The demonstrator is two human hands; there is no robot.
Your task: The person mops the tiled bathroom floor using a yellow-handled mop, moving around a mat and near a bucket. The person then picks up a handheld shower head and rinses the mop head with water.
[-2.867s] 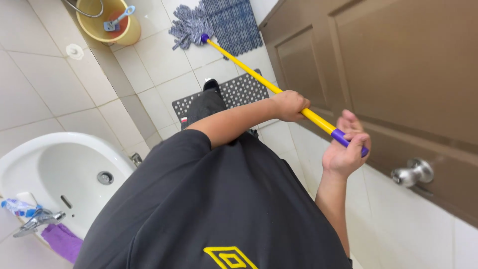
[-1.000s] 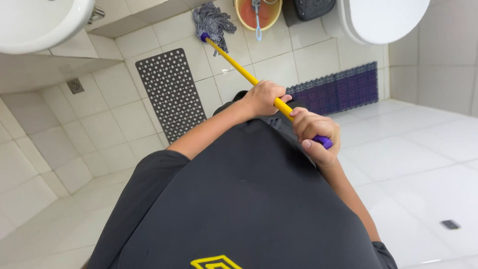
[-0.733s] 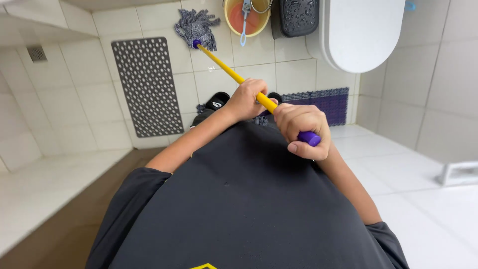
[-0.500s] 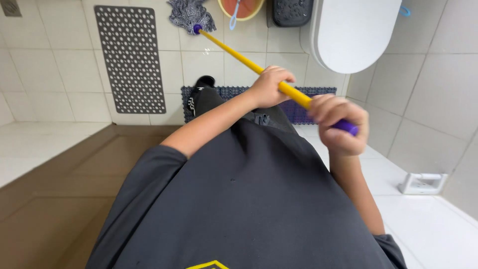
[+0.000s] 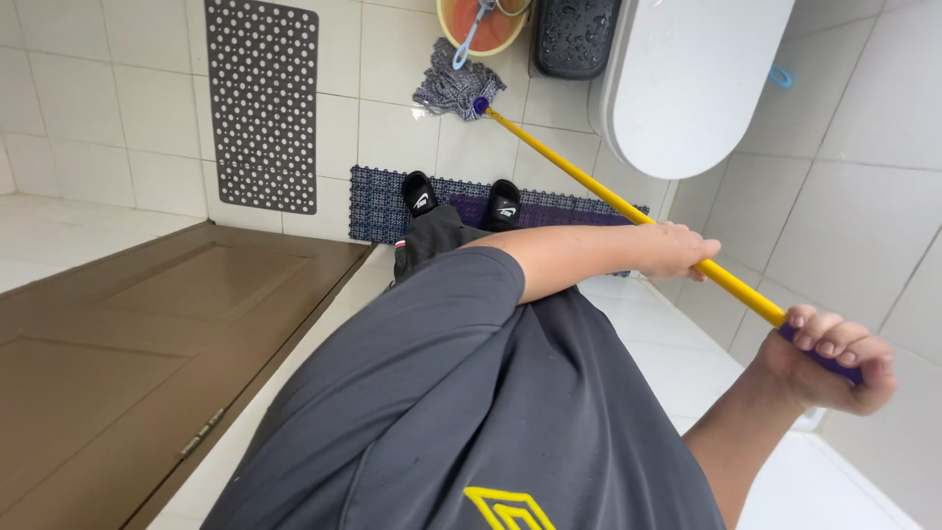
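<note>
Fingers: both hands wrapped the long yellow mop handle (image 5: 628, 209); left hand (image 5: 675, 250) midway, right hand (image 5: 826, 358) on its purple end.
Mop head: grey string mop head (image 5: 453, 88) lay on the white tiled floor (image 5: 392, 132), far beyond the fingers, beside an orange bucket (image 5: 481, 25).

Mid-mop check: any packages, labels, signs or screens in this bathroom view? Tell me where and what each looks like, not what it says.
No packages, signs or screens.
Shirt emblem: yellow outlined diamond shape on the dark shirt, bottom centre.
Sandal marks: small white shapes on the black sandals, standing on the blue mat.
</note>
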